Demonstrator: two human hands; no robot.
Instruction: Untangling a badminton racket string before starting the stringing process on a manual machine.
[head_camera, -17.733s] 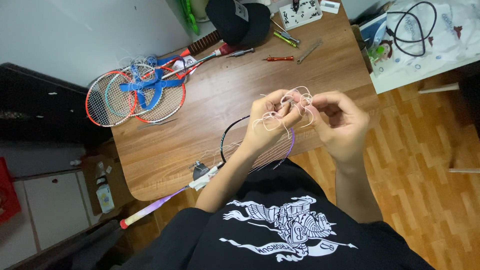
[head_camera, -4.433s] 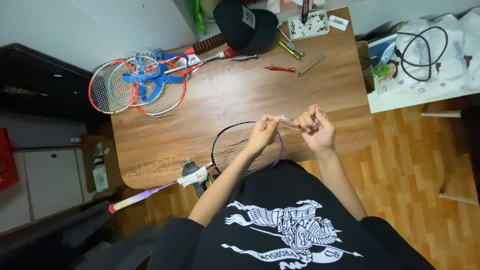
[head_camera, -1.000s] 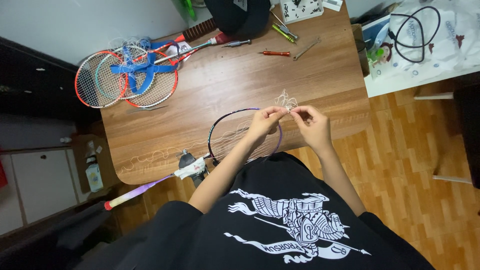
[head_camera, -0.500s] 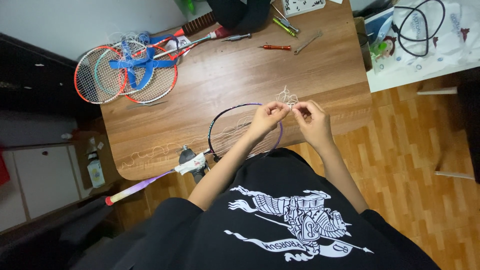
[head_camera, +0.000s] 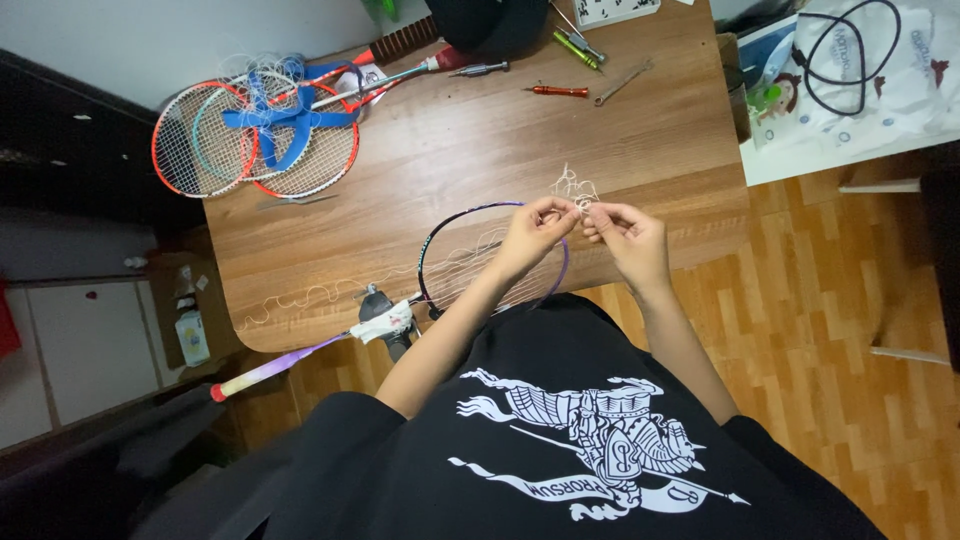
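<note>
We are pinching the string tangle (head_camera: 575, 188) between left hand (head_camera: 535, 225) and right hand (head_camera: 628, 232) — hands lower now, nearer the racket frame (head_camera: 432, 255).

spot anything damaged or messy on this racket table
Yes: the purple racket under both hands has loose, sagging strings, and kinked white string trails across the wooden table toward its left edge.

Bare wooden table (head_camera: 480, 150) lies open ahead of both hands. Obstacles: stacked rackets (head_camera: 255, 145) at far left, small tools (head_camera: 575, 75) along the far edge, loose string (head_camera: 572, 185) just beyond the fingertips
</note>
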